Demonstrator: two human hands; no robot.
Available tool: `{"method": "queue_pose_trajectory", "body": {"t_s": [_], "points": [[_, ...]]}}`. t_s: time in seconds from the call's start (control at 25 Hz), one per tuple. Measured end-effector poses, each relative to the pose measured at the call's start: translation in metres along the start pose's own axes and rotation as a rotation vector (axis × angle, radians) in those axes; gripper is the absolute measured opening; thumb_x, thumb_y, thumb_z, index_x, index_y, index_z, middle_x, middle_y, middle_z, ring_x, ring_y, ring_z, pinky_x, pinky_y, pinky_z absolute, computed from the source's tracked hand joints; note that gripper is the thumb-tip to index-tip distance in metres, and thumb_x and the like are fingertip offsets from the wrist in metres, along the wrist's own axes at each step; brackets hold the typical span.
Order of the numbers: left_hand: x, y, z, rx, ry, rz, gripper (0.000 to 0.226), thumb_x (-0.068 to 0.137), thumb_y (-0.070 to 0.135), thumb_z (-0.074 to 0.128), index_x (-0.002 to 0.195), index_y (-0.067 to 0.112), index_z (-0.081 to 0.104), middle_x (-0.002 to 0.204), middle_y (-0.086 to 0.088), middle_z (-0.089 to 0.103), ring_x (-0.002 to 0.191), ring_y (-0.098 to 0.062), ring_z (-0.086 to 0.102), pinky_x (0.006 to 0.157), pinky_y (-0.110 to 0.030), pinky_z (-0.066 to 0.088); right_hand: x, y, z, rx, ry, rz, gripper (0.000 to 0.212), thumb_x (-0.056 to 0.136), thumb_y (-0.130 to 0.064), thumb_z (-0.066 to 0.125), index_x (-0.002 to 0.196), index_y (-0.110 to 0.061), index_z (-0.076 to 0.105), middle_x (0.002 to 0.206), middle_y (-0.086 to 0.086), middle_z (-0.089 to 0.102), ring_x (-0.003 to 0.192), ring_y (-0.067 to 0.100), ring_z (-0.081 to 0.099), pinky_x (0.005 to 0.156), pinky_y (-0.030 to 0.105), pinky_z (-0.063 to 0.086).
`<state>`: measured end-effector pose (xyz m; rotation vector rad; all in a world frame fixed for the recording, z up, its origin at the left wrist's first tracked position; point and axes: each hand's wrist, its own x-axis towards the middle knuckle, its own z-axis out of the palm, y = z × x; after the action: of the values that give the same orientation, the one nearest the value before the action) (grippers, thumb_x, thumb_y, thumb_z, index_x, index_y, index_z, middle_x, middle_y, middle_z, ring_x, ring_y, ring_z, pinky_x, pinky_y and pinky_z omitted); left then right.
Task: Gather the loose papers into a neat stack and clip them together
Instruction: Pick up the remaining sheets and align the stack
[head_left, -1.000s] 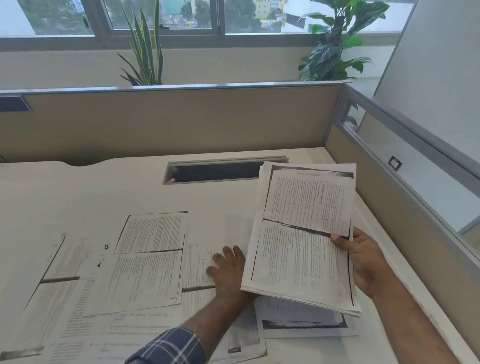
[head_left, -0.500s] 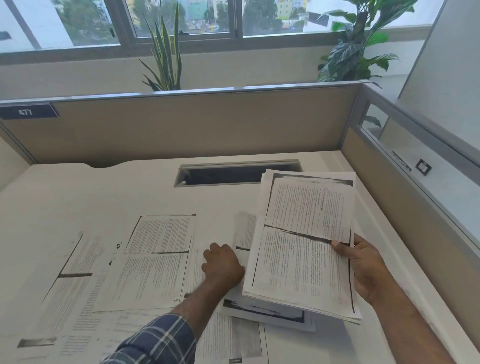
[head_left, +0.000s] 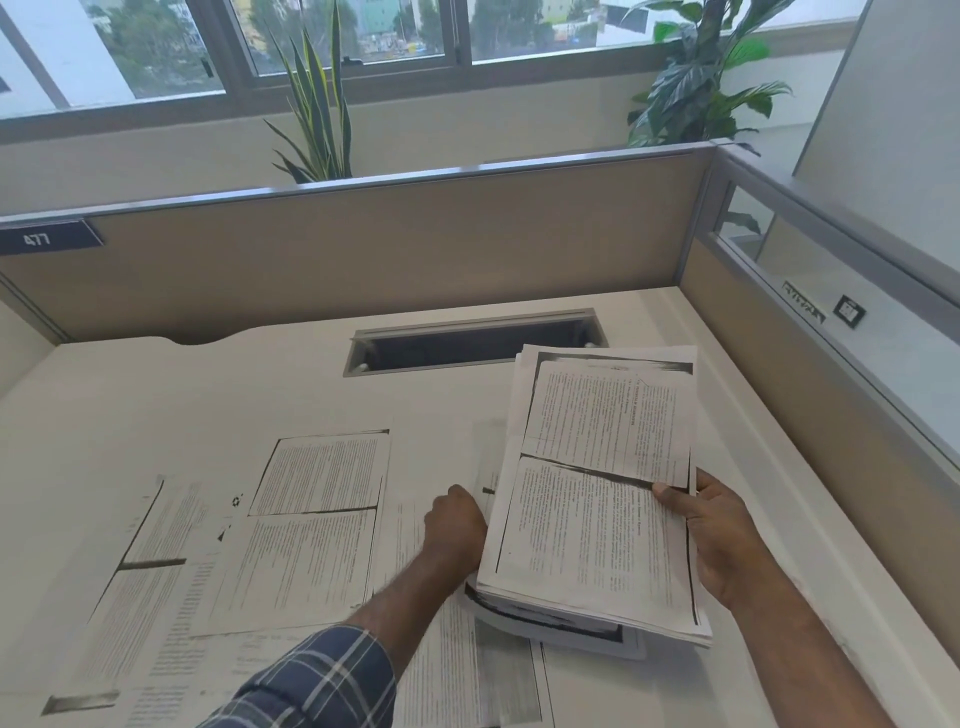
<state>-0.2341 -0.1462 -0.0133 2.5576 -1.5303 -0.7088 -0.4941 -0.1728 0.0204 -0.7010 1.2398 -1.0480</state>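
The right hand grips a thick gathered stack of papers by its right edge, thumb pressed on the top sheet and fingers hidden beneath, holding it tilted above the desk toward the right edge. The left hand lies just beside the stack's left edge, its fingers curled down onto a loose sheet lying partly under the stack; whether it has that sheet pinched or is only dragging it, I cannot tell. A few more sheets sit under the near end of the held stack. Further left, several loose pages lie spread flat and overlapping across the middle and the near-left part of the desk, with another at the near edge by the plaid sleeve. The gathering looks about half done: a good share is in hand, and its edges are not yet squared. The scattered pages remain to be collected, the pile tapped even, and then clipped; no clip is visible anywhere in view.
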Motion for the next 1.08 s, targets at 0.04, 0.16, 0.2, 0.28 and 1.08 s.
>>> {"method": "queue_pose_trajectory", "body": {"t_s": [0.04, 0.16, 0.2, 0.28, 1.08], "points": [[0.001, 0.000, 0.000, -0.049, -0.033, -0.020, 0.023, 0.096, 0.011, 0.048, 0.117, 0.001, 0.054, 0.123, -0.016, 0.062, 0.112, -0.029, 0.062, 0.086, -0.032, 0.049, 0.000, 0.000, 0.000, 0.005, 0.012, -0.001, 0.029, 0.091, 0.002, 0.059, 0.118, -0.005, 0.065, 0.112, 0.015, 0.073, 0.098, 0.032, 0.071, 0.083, 0.044, 0.057], [0.008, -0.005, 0.001, -0.166, -0.133, -0.039, 0.016, 0.092, 0.007, 0.051, 0.077, 0.008, 0.056, 0.114, -0.018, 0.070, 0.108, -0.032, 0.067, 0.068, -0.030, 0.044, -0.002, 0.002, 0.003, 0.008, 0.036, -0.007, 0.028, 0.091, 0.003, 0.059, 0.117, -0.004, 0.065, 0.113, 0.016, 0.072, 0.099, 0.032, 0.070, 0.086, 0.045, 0.055], [0.009, -0.007, 0.001, -0.196, -0.148, -0.034, 0.023, 0.091, 0.007, 0.051, 0.068, 0.010, 0.051, 0.110, -0.019, 0.071, 0.107, -0.033, 0.068, 0.065, -0.028, 0.041, -0.004, 0.002, 0.005, 0.010, 0.037, -0.007, 0.029, 0.091, 0.003, 0.059, 0.118, -0.004, 0.065, 0.113, 0.016, 0.072, 0.100, 0.033, 0.070, 0.088, 0.047, 0.055], [0.008, -0.013, 0.000, -0.210, -0.151, 0.008, 0.020, 0.090, 0.010, 0.052, 0.071, 0.009, 0.056, 0.101, -0.014, 0.074, 0.102, -0.032, 0.070, 0.062, -0.026, 0.040, -0.009, 0.004, 0.011, 0.008, 0.037, -0.009, 0.030, 0.091, 0.003, 0.058, 0.120, -0.004, 0.064, 0.112, 0.016, 0.072, 0.102, 0.034, 0.069, 0.091, 0.049, 0.054], [-0.024, -0.078, -0.080, -1.382, -0.582, 0.233, 0.034, 0.094, 0.015, 0.045, 0.110, 0.005, 0.074, 0.111, -0.018, 0.072, 0.101, -0.035, 0.067, 0.095, -0.054, 0.052, -0.030, 0.029, 0.069, 0.046, -0.033, -0.074, 0.038, 0.090, 0.003, 0.058, 0.127, -0.007, 0.058, 0.119, 0.019, 0.070, 0.104, 0.039, 0.069, 0.090, 0.055, 0.055]]}}
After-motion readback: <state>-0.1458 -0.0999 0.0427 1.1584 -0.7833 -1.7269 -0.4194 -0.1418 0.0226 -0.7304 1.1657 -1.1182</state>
